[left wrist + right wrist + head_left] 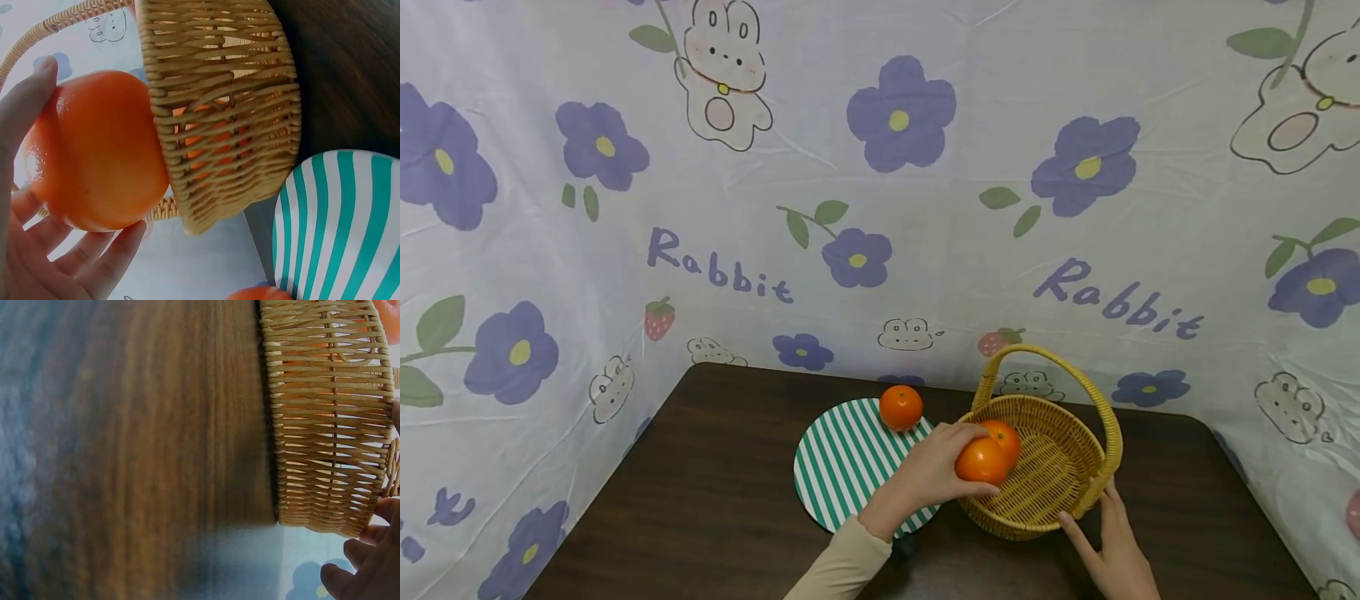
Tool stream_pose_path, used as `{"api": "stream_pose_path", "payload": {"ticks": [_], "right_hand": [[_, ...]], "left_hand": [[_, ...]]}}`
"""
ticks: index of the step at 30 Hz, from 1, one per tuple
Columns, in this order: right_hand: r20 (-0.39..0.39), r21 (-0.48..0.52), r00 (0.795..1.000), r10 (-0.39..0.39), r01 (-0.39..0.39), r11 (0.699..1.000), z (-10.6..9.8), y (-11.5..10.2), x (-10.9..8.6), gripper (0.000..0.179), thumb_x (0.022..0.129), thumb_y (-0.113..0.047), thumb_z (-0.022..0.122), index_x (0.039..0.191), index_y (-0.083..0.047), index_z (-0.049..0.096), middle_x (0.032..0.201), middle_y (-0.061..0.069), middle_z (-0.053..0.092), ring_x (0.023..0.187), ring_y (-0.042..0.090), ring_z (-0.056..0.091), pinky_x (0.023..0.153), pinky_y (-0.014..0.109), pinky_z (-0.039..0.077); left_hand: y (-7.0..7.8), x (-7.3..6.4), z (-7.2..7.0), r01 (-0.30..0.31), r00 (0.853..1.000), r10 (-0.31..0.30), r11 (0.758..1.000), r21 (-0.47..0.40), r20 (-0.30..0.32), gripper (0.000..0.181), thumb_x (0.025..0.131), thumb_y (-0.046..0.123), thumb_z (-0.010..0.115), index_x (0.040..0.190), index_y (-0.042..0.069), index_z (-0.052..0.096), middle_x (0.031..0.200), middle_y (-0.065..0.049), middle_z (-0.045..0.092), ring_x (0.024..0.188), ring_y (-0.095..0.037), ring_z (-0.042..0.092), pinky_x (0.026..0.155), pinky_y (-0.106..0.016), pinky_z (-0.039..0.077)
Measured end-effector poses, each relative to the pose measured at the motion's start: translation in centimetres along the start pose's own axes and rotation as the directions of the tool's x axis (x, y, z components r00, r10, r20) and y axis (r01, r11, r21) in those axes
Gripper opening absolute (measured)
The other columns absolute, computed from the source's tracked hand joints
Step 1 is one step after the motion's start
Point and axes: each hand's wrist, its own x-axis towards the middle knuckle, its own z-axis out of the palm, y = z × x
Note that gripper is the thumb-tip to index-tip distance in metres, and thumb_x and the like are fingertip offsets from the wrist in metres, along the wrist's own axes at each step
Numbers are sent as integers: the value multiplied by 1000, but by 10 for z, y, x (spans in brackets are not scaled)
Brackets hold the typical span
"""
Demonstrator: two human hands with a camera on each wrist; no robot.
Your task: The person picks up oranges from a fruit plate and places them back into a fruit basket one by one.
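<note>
My left hand [936, 467] grips an orange [982, 461] at the left rim of a yellow wicker basket [1037, 492]. In the left wrist view, the thumb and curled fingers are around this orange [100, 150], beside the rim. Behind it in the head view, a second orange [1006, 440] is partly covered; orange colour shows through the weave. My right hand [1112, 546] holds the basket's right side near the handle's base, thumb at the rim. In the right wrist view, its fingers [359, 553] touch the basket's side, and the rest of that hand is cut off.
A third orange [901, 407] sits at the far edge of a round green-and-white striped mat [842, 467], left of the basket. The dark wooden table [700, 483] ends at a patterned cloth [925, 208] behind. The basket's tall handle [1105, 408] arches above it.
</note>
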Motion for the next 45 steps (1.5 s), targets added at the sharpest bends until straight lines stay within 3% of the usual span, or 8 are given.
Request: {"api": "stream_pose_path", "payload": {"ticks": [10,16,20,33,45], "right_hand": [[-20,-11,1000,-5,5,1000,1,-2,-2,95,91,-62,36,147,-4,-12,150,26,-15,129,56,14,89,71,29],[-37,-9,999,-20,20,1000,2,-1,-1,92,92,-60,37,147,-2,-8,150,26,-14,129,56,15,89,70,30],[-37,-6,999,-15,15,1000,1,-1,-2,92,92,-60,37,147,-2,-9,150,26,-15,129,56,15,88,70,30],[-16,-7,1000,2,-2,1000,0,-2,-1,95,90,-63,36,146,-5,-15,151,24,-17,129,56,15,88,69,32],[-19,-10,1000,2,-2,1000,0,-2,-2,94,91,-62,37,147,-5,-13,151,22,-17,130,55,16,86,70,33]], "left_hand": [[3,5,17,-40,999,40,999,0,14,69,73,64,64,130,29,47,128,8,52,106,-12,53,78,-24,49],[5,10,26,-73,997,73,995,67,8,69,71,66,65,128,31,49,126,9,53,103,-12,53,72,-22,48],[7,14,33,-95,995,94,992,88,14,69,71,66,65,129,30,49,127,8,53,107,-13,50,76,-23,49],[15,25,46,-104,993,102,994,38,60,72,75,58,67,135,26,45,135,4,47,120,-14,46,87,-27,48],[19,37,59,-128,986,117,988,88,115,72,75,59,65,136,27,44,138,5,44,125,-11,43,92,-26,46]]}}
